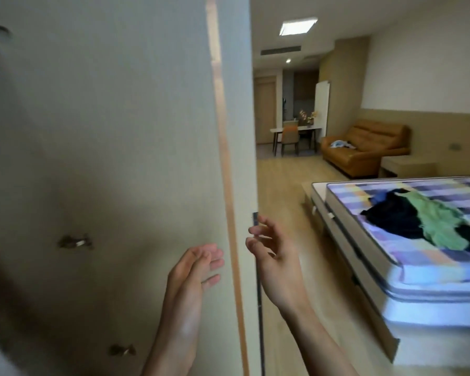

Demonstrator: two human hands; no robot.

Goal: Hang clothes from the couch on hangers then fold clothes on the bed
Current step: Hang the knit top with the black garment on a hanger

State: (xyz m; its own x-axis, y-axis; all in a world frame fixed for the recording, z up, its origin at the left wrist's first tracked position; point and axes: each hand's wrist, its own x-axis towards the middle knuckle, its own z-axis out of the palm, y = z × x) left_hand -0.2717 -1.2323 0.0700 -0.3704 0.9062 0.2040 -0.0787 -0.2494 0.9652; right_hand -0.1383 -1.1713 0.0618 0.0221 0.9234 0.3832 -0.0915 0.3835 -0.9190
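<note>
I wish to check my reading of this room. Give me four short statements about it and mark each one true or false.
1. The left hand holds a hanger. False: it holds nothing, fingers straight.
2. A green garment lies on the bed. True.
3. A light cloth lies on the couch seat. True.
4. The clothes on the bed are neatly folded. False: they lie in a loose heap.

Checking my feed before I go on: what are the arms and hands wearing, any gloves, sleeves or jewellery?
The left hand and right hand are bare, no gloves. Both forearms are uncovered down to the frame edge, no sleeves in view. No watch, band or ring shows, though the picture is slightly blurred.
</note>
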